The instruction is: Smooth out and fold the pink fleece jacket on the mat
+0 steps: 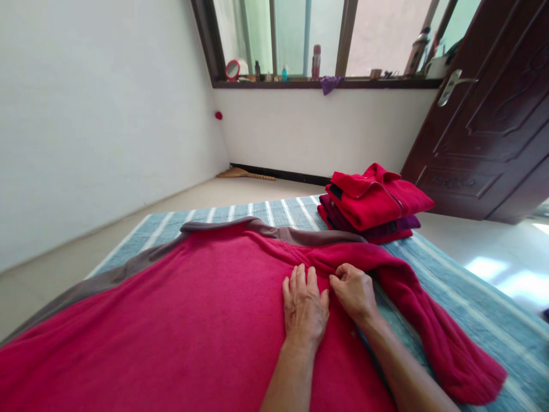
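A pinkish-red fleece jacket [206,303] with a grey edge along its collar and far side lies spread out on the striped bed cover. One sleeve [446,332] stretches out to the right. My left hand [303,303] rests flat on the fabric near the shoulder, fingers extended. Just to its right, my right hand [354,289] is closed, its thumb and fingertips pinching the cloth where the sleeve meets the body. The near part of the garment runs out of view at the bottom.
A stack of folded red and purple clothes [381,197] sits at the far right corner of the blue striped cover [472,297]. Behind are a window sill [283,84] with bottles and a mirror, a white wall [107,114] at left, and a dark door [484,126] at right.
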Action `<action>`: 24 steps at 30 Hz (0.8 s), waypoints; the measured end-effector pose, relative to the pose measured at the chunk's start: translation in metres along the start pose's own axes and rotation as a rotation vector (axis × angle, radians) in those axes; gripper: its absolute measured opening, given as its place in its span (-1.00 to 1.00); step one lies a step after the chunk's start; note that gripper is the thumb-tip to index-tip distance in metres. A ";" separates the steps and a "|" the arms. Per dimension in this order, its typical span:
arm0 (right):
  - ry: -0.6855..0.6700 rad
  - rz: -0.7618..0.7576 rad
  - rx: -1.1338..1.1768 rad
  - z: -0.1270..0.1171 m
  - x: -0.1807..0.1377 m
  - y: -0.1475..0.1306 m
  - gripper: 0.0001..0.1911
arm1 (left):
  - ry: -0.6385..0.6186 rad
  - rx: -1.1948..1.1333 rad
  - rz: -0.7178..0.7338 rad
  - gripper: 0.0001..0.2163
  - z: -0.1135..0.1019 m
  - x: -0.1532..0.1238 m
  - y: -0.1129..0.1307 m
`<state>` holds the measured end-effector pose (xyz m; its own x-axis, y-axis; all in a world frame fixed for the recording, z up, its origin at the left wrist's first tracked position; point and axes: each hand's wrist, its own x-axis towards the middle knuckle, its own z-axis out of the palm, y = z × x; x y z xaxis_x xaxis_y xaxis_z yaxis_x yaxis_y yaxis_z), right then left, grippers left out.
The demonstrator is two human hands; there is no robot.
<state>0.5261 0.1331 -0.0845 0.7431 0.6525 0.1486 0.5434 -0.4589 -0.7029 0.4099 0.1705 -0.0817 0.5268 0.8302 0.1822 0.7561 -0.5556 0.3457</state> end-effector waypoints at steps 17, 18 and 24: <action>-0.126 0.030 0.447 -0.003 -0.002 0.010 -0.71 | -0.034 -0.040 -0.012 -0.52 -0.003 0.002 0.001; -0.085 -0.071 0.375 -0.003 -0.003 0.010 -0.73 | -0.034 -0.041 -0.010 -0.52 -0.003 0.001 0.001; -0.008 -0.368 -0.075 0.001 -0.006 0.014 -0.82 | -0.033 -0.043 -0.013 -0.53 -0.002 0.001 0.001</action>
<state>0.5287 0.1229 -0.0957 0.4901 0.7866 0.3757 0.8006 -0.2356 -0.5509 0.4098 0.1708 -0.0791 0.5303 0.8349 0.1475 0.7457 -0.5421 0.3874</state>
